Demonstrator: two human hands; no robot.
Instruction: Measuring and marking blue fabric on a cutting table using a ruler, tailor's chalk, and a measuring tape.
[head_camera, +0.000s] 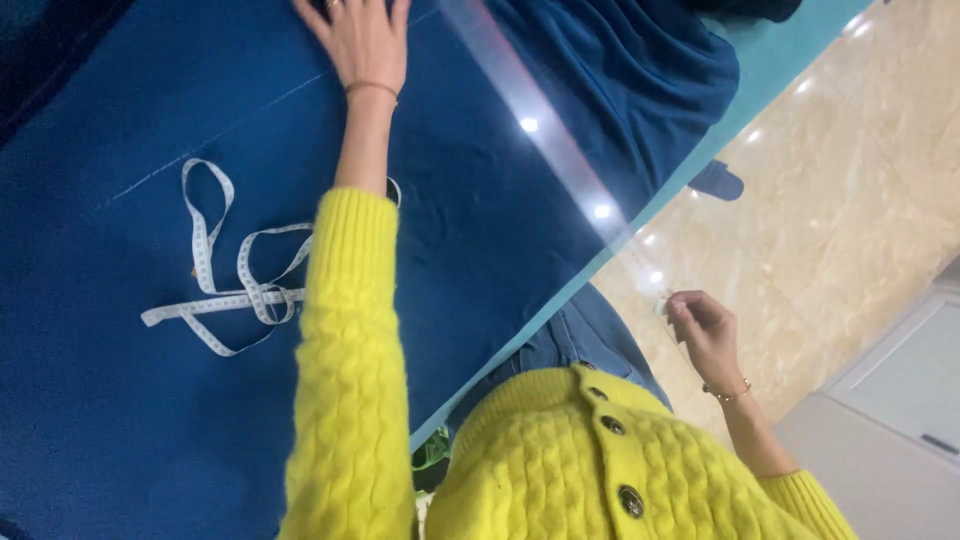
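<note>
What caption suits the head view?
Left hand pressing blue fabric, right hand holding clear ruler, tape measure nearby.

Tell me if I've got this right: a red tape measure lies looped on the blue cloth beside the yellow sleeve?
Not quite. The tape measure is white, not red, as the head view shows. The rest holds: it lies looped on the blue cloth, beside the yellow sleeve.

Left hand (362, 40) stretched far forward, palm flat down; right hand (703, 330) low, fingertips pinched shut.
</note>
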